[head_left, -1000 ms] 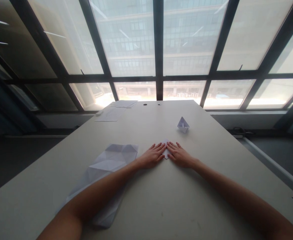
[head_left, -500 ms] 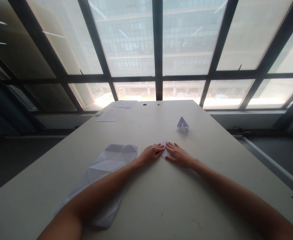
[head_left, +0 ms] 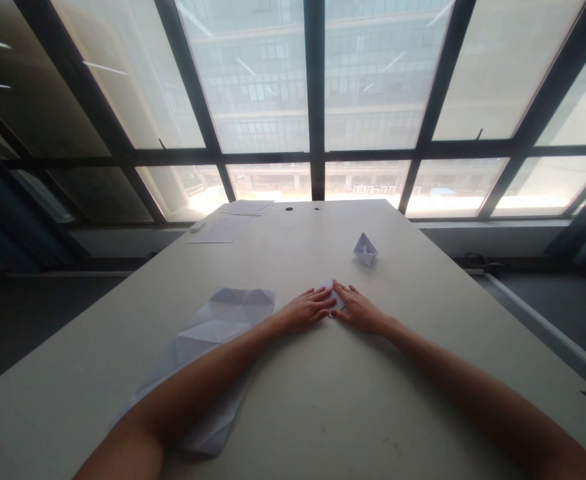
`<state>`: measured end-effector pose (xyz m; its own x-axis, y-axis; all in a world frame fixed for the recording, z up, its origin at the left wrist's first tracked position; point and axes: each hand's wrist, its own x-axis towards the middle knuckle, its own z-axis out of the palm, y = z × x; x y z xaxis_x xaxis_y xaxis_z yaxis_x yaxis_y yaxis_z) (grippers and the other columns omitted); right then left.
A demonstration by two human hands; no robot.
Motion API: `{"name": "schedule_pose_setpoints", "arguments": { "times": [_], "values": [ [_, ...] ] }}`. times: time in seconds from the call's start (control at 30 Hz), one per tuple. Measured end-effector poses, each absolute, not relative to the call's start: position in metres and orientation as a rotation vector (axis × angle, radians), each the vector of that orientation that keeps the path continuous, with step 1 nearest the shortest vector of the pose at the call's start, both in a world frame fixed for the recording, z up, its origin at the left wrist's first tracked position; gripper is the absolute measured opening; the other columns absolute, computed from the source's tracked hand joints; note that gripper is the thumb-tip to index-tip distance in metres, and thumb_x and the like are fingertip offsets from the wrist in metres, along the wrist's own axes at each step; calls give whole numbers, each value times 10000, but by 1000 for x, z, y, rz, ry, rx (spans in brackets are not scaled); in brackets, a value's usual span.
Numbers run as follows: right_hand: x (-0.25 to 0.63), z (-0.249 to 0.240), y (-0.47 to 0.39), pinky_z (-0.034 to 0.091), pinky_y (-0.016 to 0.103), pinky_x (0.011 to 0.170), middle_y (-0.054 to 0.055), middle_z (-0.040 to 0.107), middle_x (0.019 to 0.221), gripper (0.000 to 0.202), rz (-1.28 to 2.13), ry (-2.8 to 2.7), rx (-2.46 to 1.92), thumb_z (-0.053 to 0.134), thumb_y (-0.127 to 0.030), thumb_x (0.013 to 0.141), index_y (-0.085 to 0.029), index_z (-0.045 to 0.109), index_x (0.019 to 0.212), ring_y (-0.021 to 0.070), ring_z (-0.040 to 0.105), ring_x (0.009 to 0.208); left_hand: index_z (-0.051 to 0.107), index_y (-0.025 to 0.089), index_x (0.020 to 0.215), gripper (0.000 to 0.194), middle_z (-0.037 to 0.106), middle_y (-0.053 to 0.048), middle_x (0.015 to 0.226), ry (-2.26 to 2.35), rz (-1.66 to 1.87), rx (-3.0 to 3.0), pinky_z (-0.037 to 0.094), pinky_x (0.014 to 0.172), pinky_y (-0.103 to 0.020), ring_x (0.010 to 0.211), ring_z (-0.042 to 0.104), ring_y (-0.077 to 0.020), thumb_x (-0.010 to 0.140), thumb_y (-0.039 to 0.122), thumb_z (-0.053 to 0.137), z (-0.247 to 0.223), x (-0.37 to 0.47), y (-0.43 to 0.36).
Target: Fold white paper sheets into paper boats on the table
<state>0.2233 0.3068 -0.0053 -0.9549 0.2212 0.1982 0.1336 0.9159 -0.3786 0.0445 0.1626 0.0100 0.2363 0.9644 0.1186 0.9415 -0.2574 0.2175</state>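
Watching remotely, I see folded paper (head_left: 340,305) on the white desk (head_left: 317,387), partly covered by the left hand (head_left: 305,311) and right hand (head_left: 361,312), each grip laid flat and unclosed, a paper boat (head_left: 365,251) beyond, and dark-framed windows (head_left: 367,87) behind.

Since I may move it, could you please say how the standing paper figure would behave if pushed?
The paper figure looks light, being folded paper, so it probably slides readily. Its peak above a narrowing base may make it tip.
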Motion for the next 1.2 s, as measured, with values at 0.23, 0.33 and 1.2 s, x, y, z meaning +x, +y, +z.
{"name": "schedule_pose_setpoints", "arguments": {
  "times": [0.23, 0.33, 1.2],
  "values": [
    [221, -7, 308, 98, 418, 1190, 138, 277, 1561, 622, 404, -2893, -475, 337, -341, 953, -77, 260, 1511, 212, 205, 1456, 421, 238, 1458, 475, 322, -66, 1546, 1878, 411, 2361, 204, 1188, -408, 1440, 267, -219, 1027, 414, 327, 9, 45, 165],
    [221, -8, 310, 98, 478, 1177, 123, 245, 1576, 577, 366, -2902, -592, 314, -337, 963, -117, 315, 1497, 243, 176, 1462, 465, 219, 1432, 457, 373, -86, 1520, 1882, 455, 2350, 224, 1183, -408, 1425, 303, -227, 1027, 388, 337, 8, 45, 164],
    [221, -6, 311, 128, 506, 1161, 125, 264, 1571, 536, 384, -2889, -604, 343, -308, 964, -170, 357, 1482, 248, 187, 1459, 520, 220, 1384, 448, 376, -105, 1514, 1761, 462, 2423, 227, 1182, -437, 1427, 297, -256, 966, 382, 517, 11, 39, 163]
  ]
}}
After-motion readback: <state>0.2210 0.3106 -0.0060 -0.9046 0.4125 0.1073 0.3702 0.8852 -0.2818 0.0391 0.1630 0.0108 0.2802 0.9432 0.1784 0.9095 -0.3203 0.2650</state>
